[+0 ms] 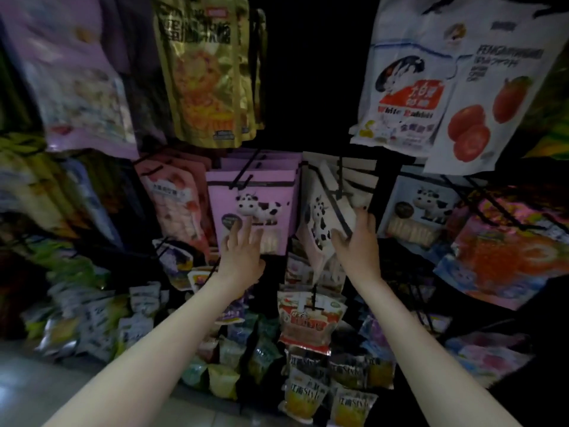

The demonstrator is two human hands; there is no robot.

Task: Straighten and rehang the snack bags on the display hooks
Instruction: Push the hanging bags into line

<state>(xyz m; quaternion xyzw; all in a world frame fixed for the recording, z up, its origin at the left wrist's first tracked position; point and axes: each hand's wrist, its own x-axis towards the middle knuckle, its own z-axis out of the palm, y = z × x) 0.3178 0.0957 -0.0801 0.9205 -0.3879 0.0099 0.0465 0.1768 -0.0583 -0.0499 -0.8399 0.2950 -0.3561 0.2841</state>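
Snack bags hang in rows on a dark rack of hooks, and the ones I care about are in the middle row. On the left of that row is the purple cow bag (252,208), hanging flat and straight on its hook (244,175). My left hand (241,257) reaches up to its lower part. The fingers (234,234) are spread wide and hold nothing. I cannot tell if the tips touch the bag or are just in front of it.

Next to it on the right is the white cow bag (320,223). It hangs crooked, tipped to one side, and it looks twisted. My right hand (358,241) holds it near its right edge, with the thumb on the front and the other fingers curled behind.

I think the step now is to fix this crooked bag. To do it well, I should hold it softly so it does not crush. I should turn it flat to face me, then find the hole at the top and slide it along its own hook (340,177). My left hand could steady the bottom.

Both arms are bare and stretched up and forward.
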